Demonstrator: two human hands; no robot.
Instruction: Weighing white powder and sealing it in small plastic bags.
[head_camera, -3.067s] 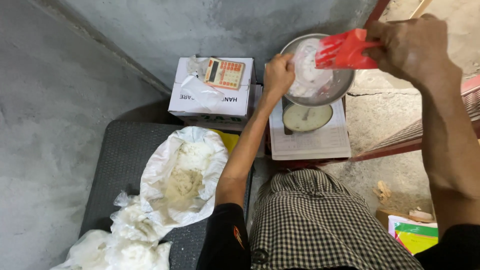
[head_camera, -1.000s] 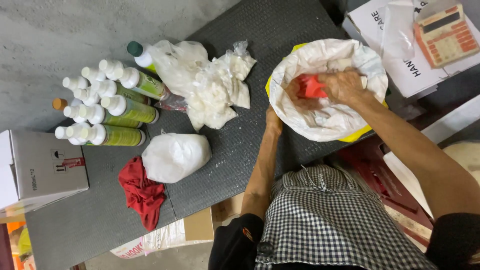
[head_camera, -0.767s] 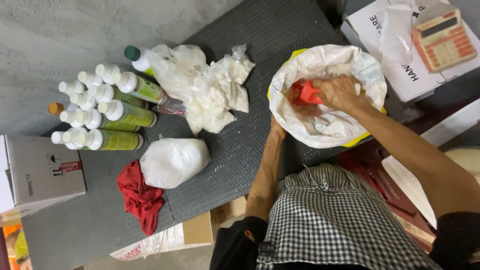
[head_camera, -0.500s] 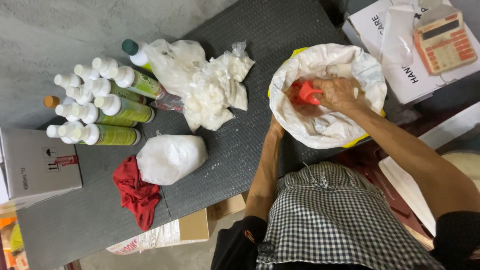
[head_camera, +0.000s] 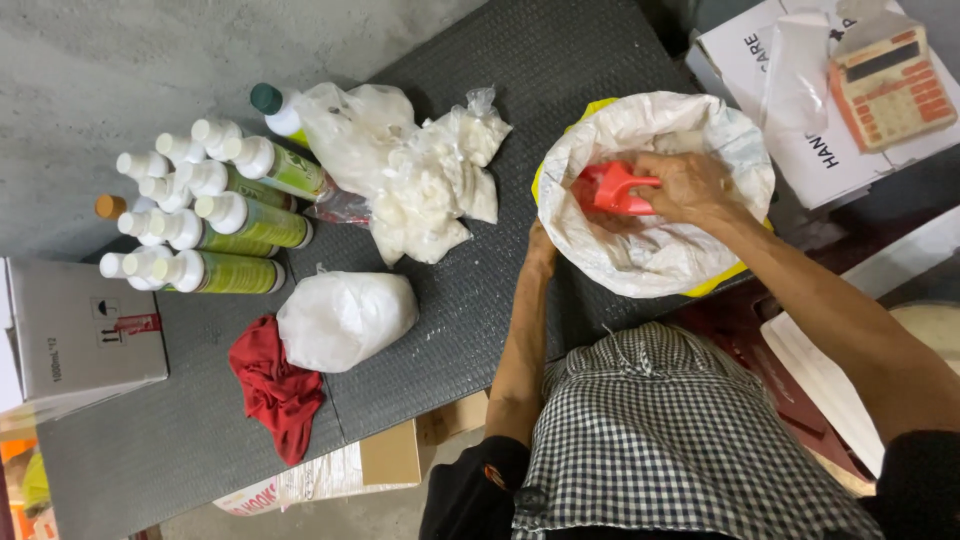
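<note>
My right hand (head_camera: 692, 187) is inside the open white sack (head_camera: 655, 255) and grips the handle of a red plastic scoop (head_camera: 608, 188). The scoop's mouth points left into the sack. My left hand (head_camera: 541, 248) rests against the sack's left outer edge, its fingers mostly hidden behind the rolled rim, so I cannot tell whether it grips the sack. The sack sits on a dark ribbed mat (head_camera: 470, 300) with a yellow liner showing under it.
Left of the sack lie a heap of crumpled clear plastic bags (head_camera: 420, 170), a filled white bag (head_camera: 345, 318), a red cloth (head_camera: 272, 385) and several white-capped green bottles (head_camera: 200, 220). A cardboard box (head_camera: 75, 335) stands far left. A calculator (head_camera: 890, 85) lies on a white box at top right.
Three seconds ago my right hand held the scoop over a bowl on a scale. Over the last second it has stayed in the sack, working the scoop slightly; the view drifted a little.
</note>
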